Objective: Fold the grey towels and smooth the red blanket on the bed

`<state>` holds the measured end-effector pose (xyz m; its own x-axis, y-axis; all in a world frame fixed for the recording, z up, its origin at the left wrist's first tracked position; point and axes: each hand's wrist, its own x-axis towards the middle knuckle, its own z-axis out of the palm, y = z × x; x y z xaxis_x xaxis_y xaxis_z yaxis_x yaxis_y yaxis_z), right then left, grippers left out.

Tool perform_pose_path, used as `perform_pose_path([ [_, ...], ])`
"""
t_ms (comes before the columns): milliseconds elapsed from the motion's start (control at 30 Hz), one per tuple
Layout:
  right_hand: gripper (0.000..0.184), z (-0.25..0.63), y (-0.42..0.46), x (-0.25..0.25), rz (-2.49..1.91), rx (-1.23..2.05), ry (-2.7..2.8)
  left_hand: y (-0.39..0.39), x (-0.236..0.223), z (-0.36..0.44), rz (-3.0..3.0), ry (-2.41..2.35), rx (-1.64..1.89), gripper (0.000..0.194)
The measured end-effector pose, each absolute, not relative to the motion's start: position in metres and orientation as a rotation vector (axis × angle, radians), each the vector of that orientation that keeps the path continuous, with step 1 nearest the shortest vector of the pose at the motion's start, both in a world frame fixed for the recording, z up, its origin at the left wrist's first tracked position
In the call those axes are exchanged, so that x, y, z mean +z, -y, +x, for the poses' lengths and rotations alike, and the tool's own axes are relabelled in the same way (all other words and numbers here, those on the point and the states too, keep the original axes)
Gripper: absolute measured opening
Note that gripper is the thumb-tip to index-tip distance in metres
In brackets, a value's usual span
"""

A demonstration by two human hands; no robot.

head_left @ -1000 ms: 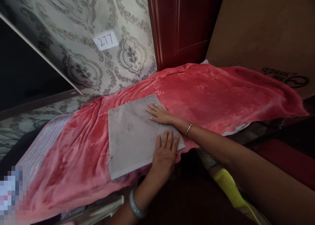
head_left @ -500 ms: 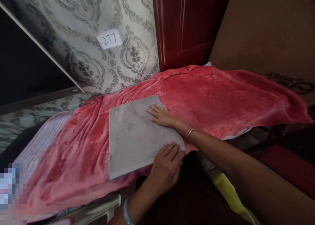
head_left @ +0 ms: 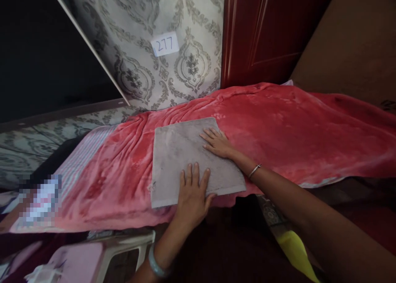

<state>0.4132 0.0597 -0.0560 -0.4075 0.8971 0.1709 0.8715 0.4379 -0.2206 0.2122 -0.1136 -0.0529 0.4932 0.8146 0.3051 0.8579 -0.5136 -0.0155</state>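
A grey cloth (head_left: pixel 176 151), roughly square and spread flat, lies on a red and pink plush blanket (head_left: pixel 272 130). My left hand (head_left: pixel 193 192) rests on the cloth's near edge with its fingers spread. Farther up, my right hand (head_left: pixel 216 142) lies flat near the cloth's right side, fingers stretched out. Neither hand grips anything. The cloth's near right corner lies flat, and faint dark smudges mark its surface.
A dark screen (head_left: pixel 55 60) stands at the left against patterned wallpaper bearing a paper label (head_left: pixel 165 43). Behind the blanket are a dark red door (head_left: pixel 262 31) and a cardboard panel (head_left: pixel 349 48). A plastic stool (head_left: pixel 123 246) stands at the lower left.
My left hand has let go of the cloth's near right corner and moved left, its fingers now spread on the cloth. The right hand stays on the cloth. The view has shifted left.
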Motion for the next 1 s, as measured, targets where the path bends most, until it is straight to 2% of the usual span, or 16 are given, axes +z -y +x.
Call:
perform_pose_path([
  [233, 0.061, 0.414, -0.060, -0.058, -1.539, 0.155, 2.441, 0.099, -0.025, 0.164, -2.683, 1.531, -0.609, 0.047],
  [467, 0.054, 0.391, -0.068, -0.023, -1.664, 0.250, 2.358, 0.079, -0.032, 0.145, -2.325, 1.881, -0.423, 0.059],
  [667, 0.055, 0.308, -0.082, 0.012, -1.382, 0.125, 2.409, 0.083, -0.040, 0.150, -2.278, 1.892, -0.364, 0.057],
  [800, 0.055, 0.270, -0.083, 0.006, -1.259, 0.101, 2.590, 0.085, -0.040, 0.149, -2.263, 1.889, -0.366, 0.058],
  [1000, 0.057, 0.266, -0.084, -0.024, -1.225, 0.086, 2.676, 0.094, -0.054, 0.144, -2.199, 1.890, -0.412, 0.062],
])
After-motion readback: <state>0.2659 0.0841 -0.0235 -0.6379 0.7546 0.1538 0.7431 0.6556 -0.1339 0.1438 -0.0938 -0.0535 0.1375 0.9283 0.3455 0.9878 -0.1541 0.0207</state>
